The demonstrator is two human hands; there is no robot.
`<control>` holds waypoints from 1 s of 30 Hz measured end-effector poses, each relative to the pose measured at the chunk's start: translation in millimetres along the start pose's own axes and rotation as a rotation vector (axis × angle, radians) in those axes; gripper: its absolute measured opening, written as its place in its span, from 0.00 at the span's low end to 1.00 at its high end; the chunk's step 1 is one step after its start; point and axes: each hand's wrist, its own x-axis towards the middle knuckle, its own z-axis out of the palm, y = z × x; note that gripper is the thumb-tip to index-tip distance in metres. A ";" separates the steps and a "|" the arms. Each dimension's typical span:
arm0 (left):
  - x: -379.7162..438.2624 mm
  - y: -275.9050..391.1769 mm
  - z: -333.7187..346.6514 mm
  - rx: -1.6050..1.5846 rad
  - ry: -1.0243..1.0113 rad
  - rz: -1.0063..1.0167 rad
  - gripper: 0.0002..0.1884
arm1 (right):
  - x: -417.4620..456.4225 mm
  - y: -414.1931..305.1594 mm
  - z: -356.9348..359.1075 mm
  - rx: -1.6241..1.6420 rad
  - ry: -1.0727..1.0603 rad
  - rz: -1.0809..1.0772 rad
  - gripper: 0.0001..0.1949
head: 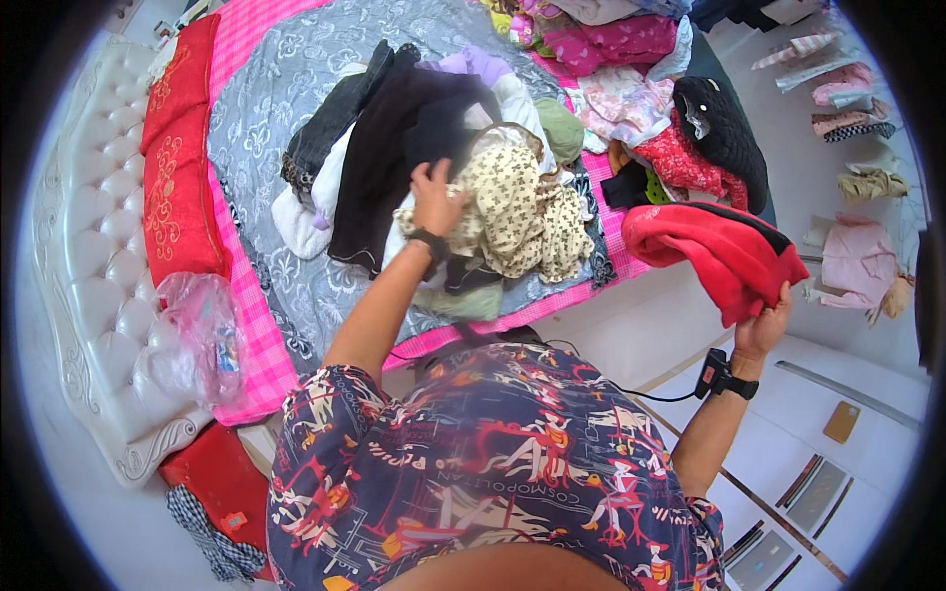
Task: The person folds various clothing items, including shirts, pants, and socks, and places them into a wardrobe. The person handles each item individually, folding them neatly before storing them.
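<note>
My right hand (765, 325) grips a red cloth garment with a black strip (709, 255), held out past the bed's right edge. My left hand (437, 201) rests on the clothes heap in the middle of the bed, its fingers spread. Under and beside it lies a cream garment with a small dark print (510, 199). Just beyond those fingers spreads a large black garment (392, 148). White, lilac (480, 65) and green pieces (559, 129) show around the heap's far side. Whether the left fingers pinch any cloth is hard to see.
A tufted white headboard (111, 258) and red embroidered cushions (181, 199) line the left. A clear plastic bag (199, 340) lies near them. More clothes pile up at the far right, with a black quilted item (720, 140). Small garments (857, 258) hang along the right wall.
</note>
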 end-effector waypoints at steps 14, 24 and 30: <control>-84.5 19.6 36.4 -0.220 -0.457 -0.070 0.13 | -2.4 214.4 -31.8 -0.643 -0.285 0.426 0.18; 62.0 -116.2 -82.5 0.058 0.145 -0.375 0.45 | -5.9 207.0 -38.7 -0.761 -0.300 0.524 0.16; 81.8 -124.2 -63.8 -0.036 -0.021 -0.454 0.27 | -9.1 216.5 -24.3 -0.832 -0.395 0.465 0.15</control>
